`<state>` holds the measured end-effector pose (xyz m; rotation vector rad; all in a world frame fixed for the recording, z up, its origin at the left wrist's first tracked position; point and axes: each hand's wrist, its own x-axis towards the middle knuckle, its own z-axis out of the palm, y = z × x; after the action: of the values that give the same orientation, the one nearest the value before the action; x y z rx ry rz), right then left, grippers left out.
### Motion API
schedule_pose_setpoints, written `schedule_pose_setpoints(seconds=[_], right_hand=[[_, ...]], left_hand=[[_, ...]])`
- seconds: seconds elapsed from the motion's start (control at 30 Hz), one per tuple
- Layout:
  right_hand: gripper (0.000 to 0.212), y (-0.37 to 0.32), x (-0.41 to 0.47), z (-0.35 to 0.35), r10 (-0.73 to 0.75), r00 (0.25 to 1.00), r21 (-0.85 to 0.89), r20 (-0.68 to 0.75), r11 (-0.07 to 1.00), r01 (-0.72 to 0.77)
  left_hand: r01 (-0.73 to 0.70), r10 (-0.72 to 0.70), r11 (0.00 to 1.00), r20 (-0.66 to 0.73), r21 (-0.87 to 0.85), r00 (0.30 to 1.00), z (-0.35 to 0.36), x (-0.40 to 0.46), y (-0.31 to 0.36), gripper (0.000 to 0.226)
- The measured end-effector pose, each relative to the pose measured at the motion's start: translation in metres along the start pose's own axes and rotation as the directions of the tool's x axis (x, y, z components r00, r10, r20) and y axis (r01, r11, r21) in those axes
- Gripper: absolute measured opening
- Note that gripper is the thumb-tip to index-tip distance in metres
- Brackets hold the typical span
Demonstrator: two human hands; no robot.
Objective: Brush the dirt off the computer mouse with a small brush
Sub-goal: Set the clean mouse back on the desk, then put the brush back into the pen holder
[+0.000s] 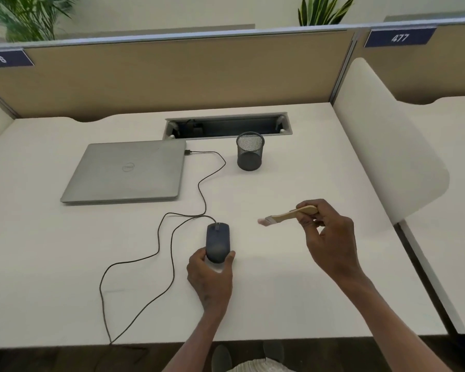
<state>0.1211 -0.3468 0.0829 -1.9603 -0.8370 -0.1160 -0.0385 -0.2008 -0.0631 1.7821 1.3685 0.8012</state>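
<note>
Bright, even, diffuse indoor light from overhead; no hard shadows anywhere. The white desk [293, 291] is close to overexposed, and only faint soft shadows lie under the laptop [124, 171] edge and beside the mesh cup [249, 151]. A pale reflection shows on the desk just below the mouse [217, 241]. The laptop lid carries a dull, even sheen without glare. Motion blur smears the bristle tip of the brush [279, 217], while its handle stays fairly sharp. Wide-angle distortion bows the partition [172, 76] top rail and desk edges, strongest toward the corners. Overall detail is soft, the plants [24, 17] at the top edge are softest, and the number plates [400, 37] are slightly blurred.
</note>
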Motion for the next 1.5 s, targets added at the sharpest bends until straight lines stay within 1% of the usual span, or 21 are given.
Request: schedule_pose_setpoints(seconds=[0.1, 0.23, 0.37, 0.43, 0.5, 0.57, 0.67, 0.73, 0.8, 0.9, 0.97, 1.13, 1.2, 1.27, 1.33, 1.5], right_hand=[[0.016, -0.001, 0.003, 0.004, -0.007, 1.0, 0.014, 0.0, 1.0, 0.007], [0.014, -0.002, 0.007, 0.009, -0.008, 1.0, 0.04, 0.009, 0.999, 0.008], [0.015, -0.006, 0.007, 0.014, -0.006, 0.999, 0.061, 0.032, 0.998, 0.004], [0.016, -0.007, 0.007, 0.017, -0.003, 0.999, 0.064, 0.045, 0.998, 0.0], [0.016, -0.009, 0.007, 0.02, 0.001, 0.998, 0.065, 0.056, 0.998, -0.005], [0.016, -0.01, 0.008, 0.022, 0.011, 0.998, 0.072, 0.064, 0.997, -0.015], [0.015, -0.013, 0.011, 0.025, 0.014, 0.998, 0.078, 0.069, 0.997, -0.019], [0.015, -0.015, 0.014, 0.028, 0.009, 0.998, 0.077, 0.066, 0.997, -0.014], [0.014, -0.017, 0.017, 0.031, 0.002, 0.998, 0.08, 0.061, 0.997, -0.007], [0.014, -0.019, 0.024, 0.034, 0.0, 0.998, 0.078, 0.057, 0.997, -0.005], [0.015, -0.019, 0.03, 0.036, 0.007, 0.999, 0.073, 0.054, 0.997, -0.011], [0.013, -0.016, 0.058, 0.039, -0.01, 1.0, 0.035, 0.016, 0.999, 0.01], [0.013, -0.014, 0.072, 0.043, -0.01, 1.0, 0.012, -0.002, 1.0, 0.01], [0.011, -0.01, 0.086, 0.048, -0.006, 1.0, -0.001, -0.016, 1.0, 0.006], [0.011, -0.005, 0.102, 0.054, -0.004, 1.0, -0.026, -0.028, 1.0, 0.003], [0.015, 0.01, 0.149, 0.071, 0.029, 0.997, -0.097, -0.071, 0.995, -0.036]], left_hand=[[-0.013, 0.012, 0.999, 0.028, 0.035, 1.0, -0.002, -0.001, 0.0, 0.061], [-0.029, 0.022, 0.994, 0.067, 0.106, 0.998, -0.004, -0.003, -0.002, 0.065], [-0.022, 0.01, 0.992, 0.097, 0.125, 0.995, -0.008, -0.004, 0.001, 0.068], [-0.003, -0.01, 0.993, 0.105, 0.119, 0.994, -0.011, -0.005, 0.002, 0.072], [0.035, -0.046, 0.994, 0.107, 0.103, 0.993, -0.015, -0.004, 0.004, 0.081], [0.088, -0.091, 0.995, 0.091, 0.042, 0.992, -0.02, -0.003, 0.008, 0.085], [0.124, -0.121, 0.989, 0.039, -0.081, 0.992, -0.026, 0.005, 0.017, 0.074], [0.12, -0.117, 0.987, 0.042, -0.108, 0.992, -0.027, 0.013, 0.023, 0.069], [0.112, -0.107, 0.993, 0.108, -0.038, 0.988, -0.026, 0.019, 0.026, 0.077], [0.095, -0.12, 0.987, 0.207, 0.128, 0.971, -0.021, 0.017, 0.03, 0.102], [0.084, -0.116, 0.985, 0.222, 0.147, 0.968, -0.017, 0.012, 0.03, 0.107], [0.109, -0.137, 0.981, 0.175, 0.161, 0.975, -0.01, 0.01, 0.026, 0.107], [0.107, -0.138, 0.98, 0.187, 0.167, 0.973, -0.009, 0.011, 0.025, 0.098], [0.099, -0.125, 0.985, 0.183, 0.144, 0.975, -0.008, 0.013, 0.023, 0.081], [0.111, -0.128, 0.988, 0.164, 0.111, 0.978, -0.008, 0.014, 0.022, 0.07], [0.14, -0.147, 0.988, 0.135, 0.061, 0.98, -0.009, 0.013, 0.02, 0.066]])
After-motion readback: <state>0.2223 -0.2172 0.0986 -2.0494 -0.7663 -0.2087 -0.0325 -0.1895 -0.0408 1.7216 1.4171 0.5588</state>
